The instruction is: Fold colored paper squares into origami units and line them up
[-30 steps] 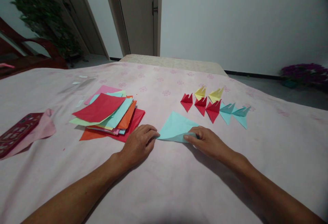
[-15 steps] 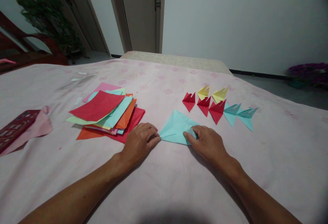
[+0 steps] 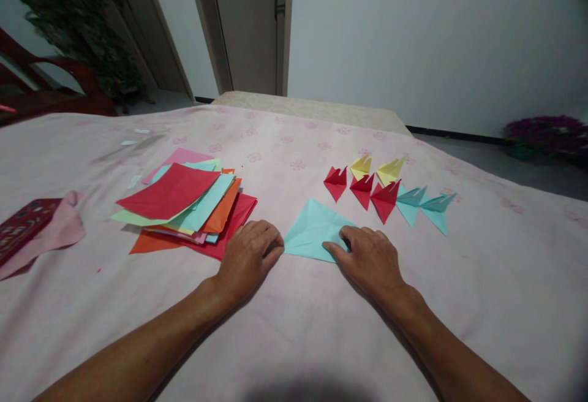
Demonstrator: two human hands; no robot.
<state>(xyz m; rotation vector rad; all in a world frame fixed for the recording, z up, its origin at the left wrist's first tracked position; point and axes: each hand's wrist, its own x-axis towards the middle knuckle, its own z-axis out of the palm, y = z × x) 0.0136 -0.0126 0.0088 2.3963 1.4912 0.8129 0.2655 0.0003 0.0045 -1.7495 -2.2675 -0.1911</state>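
Note:
A light blue sheet of origami paper (image 3: pixel 313 230), folded into a triangle with its peak pointing away from me, lies on the tablecloth between my hands. My left hand (image 3: pixel 252 252) is closed, thumb and fingertips pinching the sheet's left corner. On the right part of the sheet rests my right hand (image 3: pixel 371 255), fingers curled round the edge and thumb pressed on the paper. The right corner is hidden under that hand. Beyond it stand small folded paper birds: red ones (image 3: pixel 384 200), yellow ones (image 3: pixel 390 171) and light blue ones (image 3: pixel 437 207).
A loose stack of coloured paper (image 3: pixel 172 190) lies just left of my left hand. Farther left are a dark red packet (image 3: pixel 27 224) and a crumpled pink piece (image 3: pixel 67 227). The pink flowered tablecloth (image 3: pixel 294 341) covers the table. Behind are a chair (image 3: pixel 87 86) and a door (image 3: pixel 245 28).
My right thumb has slid slightly left across the sheet, and the raised paper beside it looks flatter. The left hand keeps its pinch. The whole view has shifted a little.

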